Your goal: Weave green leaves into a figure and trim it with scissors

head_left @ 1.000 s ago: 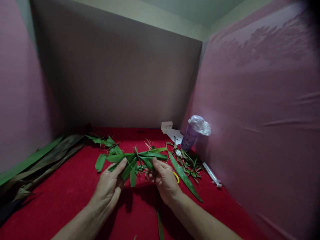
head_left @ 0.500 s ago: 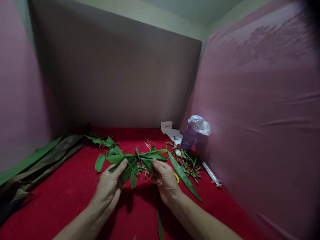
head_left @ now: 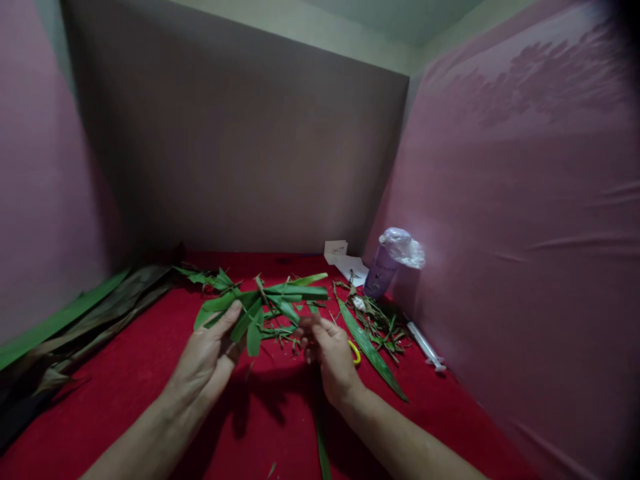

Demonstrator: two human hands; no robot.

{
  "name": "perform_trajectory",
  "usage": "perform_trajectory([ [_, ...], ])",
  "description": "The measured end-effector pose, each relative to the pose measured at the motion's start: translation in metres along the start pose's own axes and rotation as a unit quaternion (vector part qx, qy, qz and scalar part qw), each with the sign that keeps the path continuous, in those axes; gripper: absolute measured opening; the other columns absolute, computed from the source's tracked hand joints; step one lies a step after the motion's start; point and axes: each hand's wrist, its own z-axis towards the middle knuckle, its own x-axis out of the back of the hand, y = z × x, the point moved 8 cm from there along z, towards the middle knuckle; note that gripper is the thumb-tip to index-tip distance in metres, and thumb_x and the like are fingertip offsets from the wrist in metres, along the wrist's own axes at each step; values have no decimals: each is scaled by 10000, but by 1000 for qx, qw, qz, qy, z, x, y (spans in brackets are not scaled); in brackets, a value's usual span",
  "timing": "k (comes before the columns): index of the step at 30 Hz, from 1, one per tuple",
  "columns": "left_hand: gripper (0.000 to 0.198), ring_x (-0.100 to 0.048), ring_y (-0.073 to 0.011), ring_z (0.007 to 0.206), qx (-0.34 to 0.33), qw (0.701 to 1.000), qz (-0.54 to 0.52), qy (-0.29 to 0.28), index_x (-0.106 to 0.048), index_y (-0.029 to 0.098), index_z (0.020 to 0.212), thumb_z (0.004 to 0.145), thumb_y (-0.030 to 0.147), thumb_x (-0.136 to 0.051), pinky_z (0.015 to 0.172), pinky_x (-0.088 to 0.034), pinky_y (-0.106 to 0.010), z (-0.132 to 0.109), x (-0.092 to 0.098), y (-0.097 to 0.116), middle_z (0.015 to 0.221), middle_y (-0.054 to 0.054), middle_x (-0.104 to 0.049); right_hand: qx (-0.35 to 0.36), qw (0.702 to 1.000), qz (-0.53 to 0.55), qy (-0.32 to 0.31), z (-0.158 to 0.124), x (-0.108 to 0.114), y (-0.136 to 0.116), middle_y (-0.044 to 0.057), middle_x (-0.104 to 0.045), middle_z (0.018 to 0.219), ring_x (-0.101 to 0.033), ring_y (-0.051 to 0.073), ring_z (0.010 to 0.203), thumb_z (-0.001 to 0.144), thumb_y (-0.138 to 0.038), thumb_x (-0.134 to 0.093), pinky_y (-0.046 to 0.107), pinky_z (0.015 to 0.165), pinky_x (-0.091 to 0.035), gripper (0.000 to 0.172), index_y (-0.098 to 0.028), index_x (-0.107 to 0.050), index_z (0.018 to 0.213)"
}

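My left hand (head_left: 213, 353) is closed on a leaf figure (head_left: 254, 315), with the thumb on top of its left side. The figure has green leaf pieces spreading to both sides of a short brown twig (head_left: 261, 288). It is held above the red cloth, and its right side hangs free. My right hand (head_left: 327, 353) is close to the tip of a lower right leaf piece. Its fingers are bent and smeared by motion, so I cannot tell whether they touch the leaf. Behind that hand shows a yellow loop (head_left: 356, 352), mostly hidden.
Red cloth (head_left: 145, 393) covers the surface. Long leaves (head_left: 100, 317) lie at left. At right are a long green leaf (head_left: 373, 353), a heap of twigs and scraps (head_left: 383, 327), a syringe (head_left: 425, 347), a purple bottle (head_left: 381, 272) with clear plastic and white papers (head_left: 351, 268).
My right hand has let go of the figure's right side, and its fingers have moved slightly down. My left hand has carried the figure left and a little up.
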Motion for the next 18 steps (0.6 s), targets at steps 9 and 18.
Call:
perform_trajectory([
  [9,188,-666,-155,546,37,999,24,-25,-662,175,720,810,80,-527,506,-564,-231,-5,-11,11,663,-21,-719,43,967,-98,-232,-21,-41,-8,16,-661,816,-604,150,795,719,-274,-697,275,778,-441,339,-204,-603,1037],
  [18,217,-666,-141,550,-16,1000,20,18,-652,139,711,813,35,-491,533,-576,-221,-1,7,35,622,-16,-697,10,963,-191,-192,-16,-31,-1,-59,-475,454,-348,57,371,833,-362,-501,176,400,-267,239,-154,-548,726],
])
